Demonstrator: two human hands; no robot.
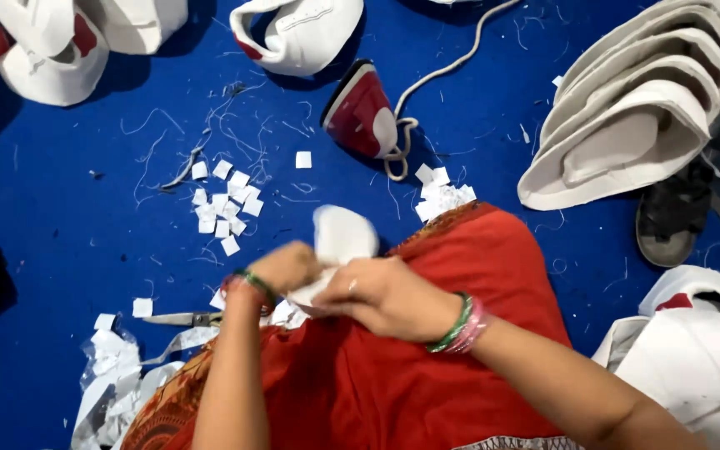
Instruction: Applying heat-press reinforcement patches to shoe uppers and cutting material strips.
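Both my hands hold one white shoe piece (342, 236) over my red-clothed lap (427, 367). My left hand (287, 267), with green and red bangles at the wrist, grips its lower left edge. My right hand (381, 293), wearing a ring and green and pink bangles, clasps its underside from the right. The piece is blurred, and its lower part is hidden under my fingers.
On the blue floor lie small white paper squares (225, 204), a red and white iron (362, 112) with its cord, scissors (178, 318), paper scraps (114, 375), stacked white shoe uppers (635, 108), a dark sandal (670, 218) and more white shoe parts (693, 350).
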